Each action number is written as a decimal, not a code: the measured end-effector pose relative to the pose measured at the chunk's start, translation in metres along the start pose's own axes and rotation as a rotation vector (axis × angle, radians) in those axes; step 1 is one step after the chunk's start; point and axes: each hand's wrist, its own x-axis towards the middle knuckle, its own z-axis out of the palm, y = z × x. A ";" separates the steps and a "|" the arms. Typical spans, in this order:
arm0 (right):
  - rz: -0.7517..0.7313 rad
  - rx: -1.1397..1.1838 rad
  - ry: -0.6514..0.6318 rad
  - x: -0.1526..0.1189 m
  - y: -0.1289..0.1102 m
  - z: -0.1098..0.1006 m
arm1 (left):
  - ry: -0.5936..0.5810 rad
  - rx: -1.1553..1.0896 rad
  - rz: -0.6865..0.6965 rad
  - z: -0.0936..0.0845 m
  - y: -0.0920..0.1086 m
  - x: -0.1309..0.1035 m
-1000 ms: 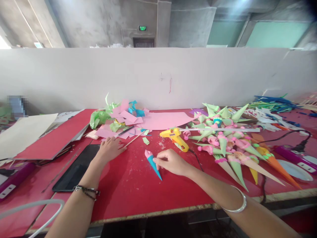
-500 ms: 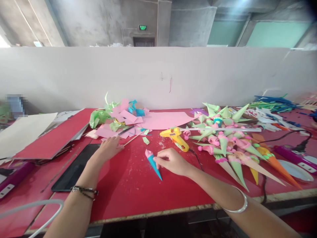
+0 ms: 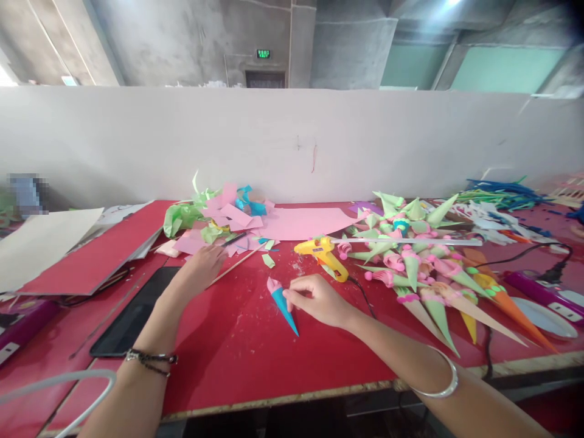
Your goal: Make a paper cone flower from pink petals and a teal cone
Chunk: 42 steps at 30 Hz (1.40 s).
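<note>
My right hand pinches the side of a small blue paper cone with a pink tip of folded paper at its upper end. The cone's point faces down toward the table's front edge. My left hand lies over the near edge of the paper scraps, beside a dark slim tool and a thin wooden stick; its fingertips are too small to read. Behind my right hand lies a yellow glue gun with a long clear glue stick in it.
Many finished paper cones are heaped at the right, near a purple power strip and a white dish. A black phone lies under my left forearm. Pink paper lies by the white partition. Red board stands left.
My left hand has shifted slightly right and down, off the wooden stick's lower end, which now shows more. My right hand and the blue cone are nearly still.
</note>
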 end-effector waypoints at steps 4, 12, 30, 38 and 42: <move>-0.087 0.048 0.105 -0.001 -0.003 0.002 | 0.053 -0.157 0.039 0.002 0.040 0.001; -0.151 0.119 0.079 -0.003 -0.004 0.003 | 0.028 -0.238 0.357 0.013 0.080 -0.008; -0.019 0.478 0.153 0.002 -0.001 0.007 | 0.005 -0.251 0.462 0.017 0.088 -0.012; 0.103 0.530 0.101 0.003 0.000 0.006 | 0.023 -0.176 0.377 0.017 0.089 -0.014; 0.139 0.531 0.025 0.004 0.005 0.009 | 0.042 -0.090 0.366 0.017 0.090 -0.014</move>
